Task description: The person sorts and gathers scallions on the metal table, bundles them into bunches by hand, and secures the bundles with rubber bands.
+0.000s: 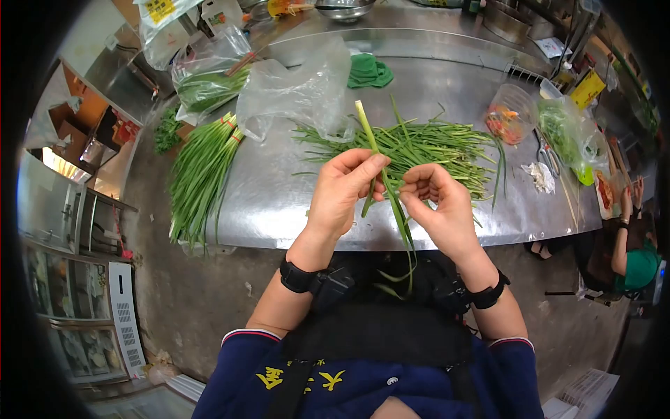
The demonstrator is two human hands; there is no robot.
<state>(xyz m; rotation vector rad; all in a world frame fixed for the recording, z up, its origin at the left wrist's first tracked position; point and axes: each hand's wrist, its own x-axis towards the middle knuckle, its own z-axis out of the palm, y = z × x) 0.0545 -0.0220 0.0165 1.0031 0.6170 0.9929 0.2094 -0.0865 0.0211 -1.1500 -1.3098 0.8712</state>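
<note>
My left hand (349, 187) pinches a few garlic chives (367, 129) between thumb and fingers. Their pale root end points up and away from me, and the long green leaves hang down past the table's front edge. Close beside these leaves is my right hand (440, 209), its fingers curled toward the thumb; whatever lies between its fingertips is too small to make out. Behind both hands a loose pile of garlic chives (447, 150) spreads over the metal table (272, 202). A banded bunch of garlic chives (202, 174) hangs over the table's left edge.
Plastic bags (293, 84) and a green cloth (370, 70) lie behind the pile. To the right are a clear tub (511, 115), scissors (548, 155), a crumpled tissue (539, 177) and bagged greens (564, 136). Another person's arm (621, 241) shows at the far right.
</note>
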